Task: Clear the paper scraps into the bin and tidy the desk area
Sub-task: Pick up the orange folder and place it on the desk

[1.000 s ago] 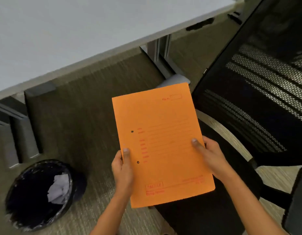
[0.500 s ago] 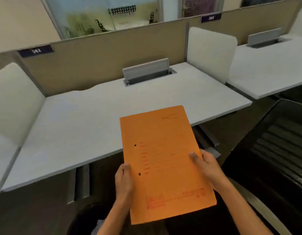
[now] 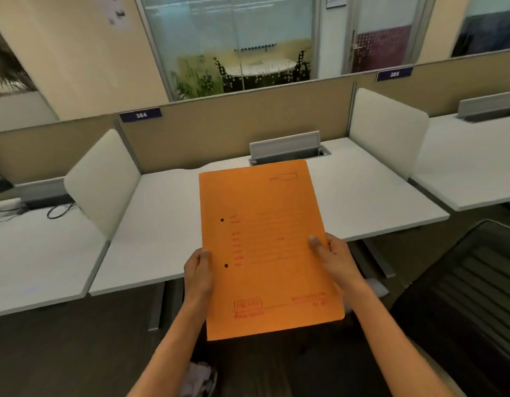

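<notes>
Orange file folder (image 3: 268, 247) held up over the near edge of the white desk (image 3: 162, 224), front cover with red print and two punch holes facing the camera. Left hand (image 3: 199, 275) pinches the folder's left edge, thumb on the cover, other fingers hidden behind. Right hand (image 3: 338, 260) clamps the folder's right edge the same way. Below the folder, between the forearms, crumpled paper scraps (image 3: 198, 378) sit in the bin (image 3: 212, 382), mostly cut off. Black mesh chair (image 3: 463, 305) right of the folder.
</notes>
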`<state>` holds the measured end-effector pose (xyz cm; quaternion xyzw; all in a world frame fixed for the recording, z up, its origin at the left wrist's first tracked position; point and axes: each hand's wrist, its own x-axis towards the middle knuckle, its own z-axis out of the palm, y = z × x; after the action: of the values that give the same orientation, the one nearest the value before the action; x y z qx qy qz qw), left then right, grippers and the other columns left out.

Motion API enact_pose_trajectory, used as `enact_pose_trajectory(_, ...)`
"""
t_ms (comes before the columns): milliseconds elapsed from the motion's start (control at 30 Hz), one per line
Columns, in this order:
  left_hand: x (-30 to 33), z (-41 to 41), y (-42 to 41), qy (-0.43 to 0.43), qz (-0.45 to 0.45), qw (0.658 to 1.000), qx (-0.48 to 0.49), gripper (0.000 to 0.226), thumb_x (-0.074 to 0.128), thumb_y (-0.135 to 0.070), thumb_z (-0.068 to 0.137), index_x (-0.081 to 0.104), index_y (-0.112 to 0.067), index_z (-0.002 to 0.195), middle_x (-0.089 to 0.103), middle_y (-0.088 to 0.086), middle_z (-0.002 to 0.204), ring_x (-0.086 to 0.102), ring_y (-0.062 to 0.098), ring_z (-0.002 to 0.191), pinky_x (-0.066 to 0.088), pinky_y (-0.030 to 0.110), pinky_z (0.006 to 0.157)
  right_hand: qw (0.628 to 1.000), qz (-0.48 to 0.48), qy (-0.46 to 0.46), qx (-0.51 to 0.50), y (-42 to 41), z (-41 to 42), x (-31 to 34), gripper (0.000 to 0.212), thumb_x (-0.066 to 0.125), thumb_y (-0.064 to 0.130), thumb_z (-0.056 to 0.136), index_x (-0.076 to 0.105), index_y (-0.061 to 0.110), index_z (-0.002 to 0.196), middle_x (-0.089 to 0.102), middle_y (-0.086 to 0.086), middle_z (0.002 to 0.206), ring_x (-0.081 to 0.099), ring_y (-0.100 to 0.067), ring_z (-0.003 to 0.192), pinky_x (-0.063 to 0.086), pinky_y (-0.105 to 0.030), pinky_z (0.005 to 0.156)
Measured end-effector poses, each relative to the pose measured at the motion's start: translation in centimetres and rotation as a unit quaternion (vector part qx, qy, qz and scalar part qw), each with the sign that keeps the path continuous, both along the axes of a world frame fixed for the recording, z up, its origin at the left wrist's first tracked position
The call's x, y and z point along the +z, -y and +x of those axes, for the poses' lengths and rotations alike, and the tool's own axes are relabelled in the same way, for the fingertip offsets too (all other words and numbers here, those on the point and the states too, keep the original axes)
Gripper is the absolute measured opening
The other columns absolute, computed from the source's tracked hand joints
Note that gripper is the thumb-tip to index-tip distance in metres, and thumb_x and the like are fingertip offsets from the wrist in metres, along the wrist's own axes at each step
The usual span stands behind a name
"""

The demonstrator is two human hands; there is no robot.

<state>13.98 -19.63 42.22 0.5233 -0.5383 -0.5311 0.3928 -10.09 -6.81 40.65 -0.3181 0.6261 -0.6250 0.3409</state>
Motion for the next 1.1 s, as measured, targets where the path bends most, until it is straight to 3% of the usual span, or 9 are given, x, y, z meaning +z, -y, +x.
enact_pose_trajectory(233,2.3,1.3,-1.2,0.01,-0.011,1.0,0.022,0.031,0.039,-0.029,0.105,0.057,-0.008,0.093,0.067,0.006,0.079,0.067,0.013,0.058,0.055,0.025,0.05,1.0,-0.012,0.011,0.026,-0.1,0.5,1.9,0.034,0.062,0.049,0.093,0.067,0.022,0.114,0.078,0.003,0.105,0.076,-0.019,0.093,0.064,-0.034,0.072)
enact_pose_trajectory(533,1.7,2.7,0.0,-0.025,0.016,0.997,0.065,0.032,0.041,-0.031,0.105,0.061,-0.01,0.09,0.068,0.006,0.079,0.068,0.017,0.063,0.059,0.031,0.057,0.998,0.012,-0.017,0.051,2.7,1.3,2.3,0.034,0.058,0.047,0.096,0.065,0.022,0.118,0.076,0.0,0.11,0.076,-0.019,0.094,0.062,-0.046,0.083)
enact_pose_trajectory(800,0.9,3.5,6.5,-0.06,0.051,0.994,0.078,0.03,0.045,-0.036,0.104,0.063,-0.013,0.102,0.074,0.008,0.093,0.073,0.025,0.079,0.061,0.04,0.067,0.998,0.026,-0.015,0.052,9.3,2.6,2.2,0.029,0.057,0.043,0.099,0.065,0.022,0.117,0.077,-0.001,0.11,0.076,-0.02,0.095,0.062,-0.047,0.084)
enact_pose_trajectory(967,1.0,3.8,12.6,-0.042,0.035,0.996,0.065,0.03,0.045,-0.039,0.104,0.064,-0.016,0.106,0.074,0.005,0.093,0.075,0.018,0.071,0.058,0.028,0.054,0.999,0.028,-0.008,0.042,14.6,3.1,2.1,0.027,0.057,0.045,0.098,0.065,0.027,0.115,0.077,0.002,0.109,0.076,-0.02,0.095,0.063,-0.042,0.08)
enact_pose_trajectory(1100,1.0,4.2,17.3,-0.033,0.039,0.997,0.049,0.031,0.044,-0.042,0.104,0.064,-0.018,0.107,0.074,0.006,0.1,0.075,0.025,0.083,0.062,0.039,0.069,0.998,0.043,-0.002,0.035,19.0,3.4,2.3,0.031,0.057,0.048,0.097,0.065,0.027,0.118,0.078,0.004,0.109,0.077,-0.02,0.094,0.063,-0.04,0.078)
